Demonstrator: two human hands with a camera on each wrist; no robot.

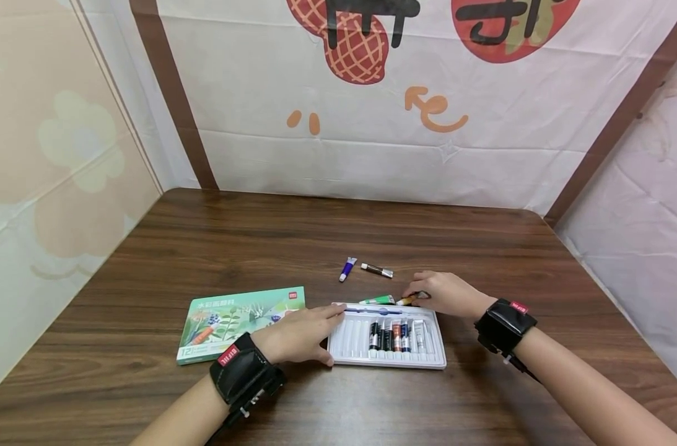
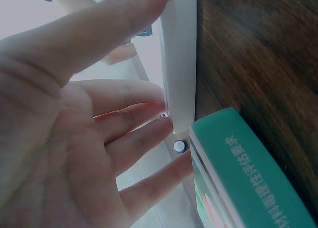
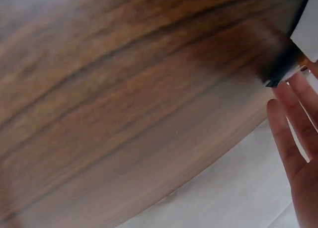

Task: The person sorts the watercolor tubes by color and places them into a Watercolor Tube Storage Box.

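My left hand (image 1: 300, 333) rests along the left side of a white plastic tray (image 1: 352, 360), thumb at the near corner and fingers toward the far one. In the left wrist view its fingers are loosely extended, tips right at the tray wall (image 2: 180, 64). Several small paint tubes, such as an orange one (image 1: 396, 334), lie in the tray's slots. Beyond the tray's far edge my right hand (image 1: 446, 292) pinches a yellow-orange paint tube (image 1: 406, 301). A green paint tube (image 1: 378, 300) lies beside it, along the tray's back rim.
The green paint box (image 1: 240, 319) lies left of the tray, near my left hand. Farther back on the wooden table (image 1: 260, 241) are a purple-blue tube (image 1: 347, 269) and a dark brown tube (image 1: 376, 270). A thin blue brush (image 1: 371, 311) lies in the tray's back groove.
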